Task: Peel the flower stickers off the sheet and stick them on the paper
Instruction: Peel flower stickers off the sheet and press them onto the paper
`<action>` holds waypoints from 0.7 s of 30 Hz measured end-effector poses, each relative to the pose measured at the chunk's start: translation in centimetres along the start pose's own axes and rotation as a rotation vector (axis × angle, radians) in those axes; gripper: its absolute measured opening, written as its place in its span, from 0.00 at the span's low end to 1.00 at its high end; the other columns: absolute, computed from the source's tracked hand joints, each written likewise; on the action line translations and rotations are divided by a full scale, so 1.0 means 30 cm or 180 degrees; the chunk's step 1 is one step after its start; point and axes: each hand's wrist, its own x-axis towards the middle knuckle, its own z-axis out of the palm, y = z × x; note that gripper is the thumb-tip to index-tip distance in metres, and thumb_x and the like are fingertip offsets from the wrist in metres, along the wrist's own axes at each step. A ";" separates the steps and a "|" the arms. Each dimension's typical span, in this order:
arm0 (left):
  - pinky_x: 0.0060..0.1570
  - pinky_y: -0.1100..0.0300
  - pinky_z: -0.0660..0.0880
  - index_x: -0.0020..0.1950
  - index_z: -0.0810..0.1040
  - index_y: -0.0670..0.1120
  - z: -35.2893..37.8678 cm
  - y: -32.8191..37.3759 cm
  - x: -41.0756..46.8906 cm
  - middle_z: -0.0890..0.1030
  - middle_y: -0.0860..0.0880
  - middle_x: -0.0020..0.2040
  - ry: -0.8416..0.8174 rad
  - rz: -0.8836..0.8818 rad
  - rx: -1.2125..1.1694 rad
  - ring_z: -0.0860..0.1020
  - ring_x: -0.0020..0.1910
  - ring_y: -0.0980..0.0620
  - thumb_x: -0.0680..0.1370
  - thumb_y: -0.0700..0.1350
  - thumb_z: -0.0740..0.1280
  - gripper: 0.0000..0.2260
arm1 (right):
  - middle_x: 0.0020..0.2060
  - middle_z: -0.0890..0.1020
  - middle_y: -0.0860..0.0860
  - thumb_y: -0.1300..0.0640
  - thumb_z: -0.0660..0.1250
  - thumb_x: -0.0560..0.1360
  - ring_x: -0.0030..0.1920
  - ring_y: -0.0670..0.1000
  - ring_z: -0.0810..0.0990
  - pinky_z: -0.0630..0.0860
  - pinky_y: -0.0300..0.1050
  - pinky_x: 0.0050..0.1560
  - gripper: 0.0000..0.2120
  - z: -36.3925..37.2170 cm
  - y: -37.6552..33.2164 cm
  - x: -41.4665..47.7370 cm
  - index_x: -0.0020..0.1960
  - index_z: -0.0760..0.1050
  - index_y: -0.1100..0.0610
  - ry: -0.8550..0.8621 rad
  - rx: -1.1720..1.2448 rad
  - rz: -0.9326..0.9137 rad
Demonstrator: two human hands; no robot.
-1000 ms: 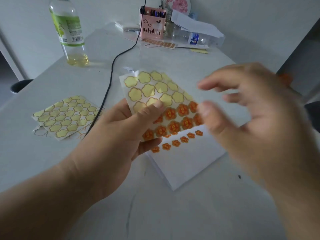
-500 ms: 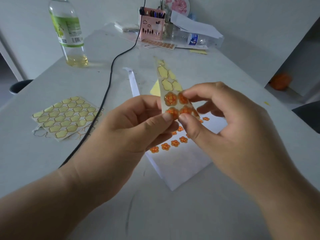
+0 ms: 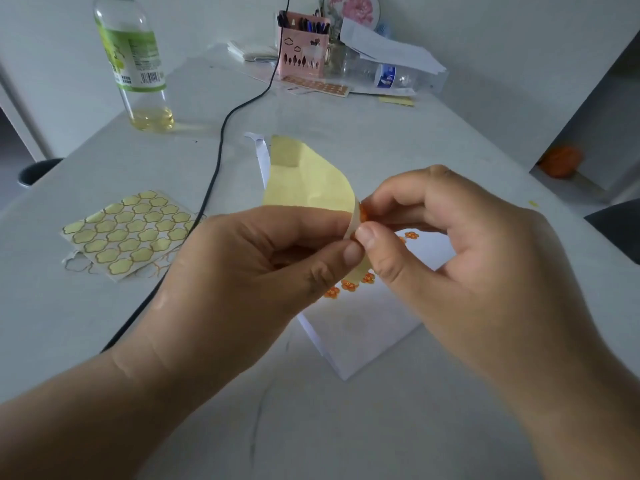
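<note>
My left hand [image 3: 256, 268] grips the sticker sheet [image 3: 308, 178], which is bent so its plain yellow back faces me. At the sheet's right edge my right hand [image 3: 457, 258] pinches an orange flower sticker [image 3: 364, 214] between thumb and forefinger. Below both hands lies the white paper [image 3: 360, 330], with a row of small orange flower stickers [image 3: 349, 285] stuck on it and partly hidden by my fingers.
A used sheet of empty yellow outlines [image 3: 128, 233] lies at the left. A black cable [image 3: 214, 174] runs across the table. A bottle [image 3: 133, 64] stands at the back left, and a pink pen holder [image 3: 303, 51] with papers sits at the back.
The sheet turned from face-up to edge-on and then to its back facing me. My right hand came in from the right and took hold of a flower sticker at the sheet's edge.
</note>
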 end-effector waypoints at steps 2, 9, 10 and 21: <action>0.48 0.56 0.87 0.56 0.88 0.63 0.000 0.002 -0.004 0.90 0.61 0.46 0.0090 0.0093 0.0240 0.90 0.44 0.55 0.76 0.54 0.76 0.10 | 0.43 0.85 0.35 0.47 0.69 0.77 0.48 0.34 0.82 0.72 0.27 0.45 0.06 0.000 -0.001 0.001 0.51 0.82 0.46 -0.0014 -0.0141 -0.0018; 0.37 0.55 0.85 0.54 0.85 0.65 -0.012 0.030 -0.002 0.89 0.64 0.46 0.0141 0.0414 0.1004 0.88 0.37 0.55 0.74 0.55 0.75 0.09 | 0.37 0.85 0.40 0.50 0.72 0.75 0.42 0.45 0.82 0.74 0.37 0.41 0.03 -0.022 0.004 0.004 0.45 0.85 0.44 -0.0178 -0.0185 -0.0120; 0.36 0.55 0.85 0.55 0.85 0.64 -0.012 0.031 -0.003 0.89 0.63 0.45 0.0144 0.0423 0.1055 0.88 0.36 0.54 0.74 0.55 0.75 0.10 | 0.38 0.85 0.42 0.51 0.72 0.75 0.42 0.46 0.82 0.76 0.41 0.42 0.04 -0.022 0.008 0.005 0.45 0.86 0.45 -0.0153 -0.0272 -0.0178; 0.34 0.58 0.84 0.51 0.88 0.63 -0.006 0.031 -0.010 0.90 0.60 0.42 0.0035 0.0000 0.0506 0.88 0.36 0.53 0.72 0.56 0.76 0.09 | 0.37 0.84 0.42 0.52 0.69 0.75 0.45 0.46 0.83 0.75 0.36 0.44 0.06 -0.017 0.023 0.013 0.42 0.84 0.45 -0.0171 0.0070 0.0040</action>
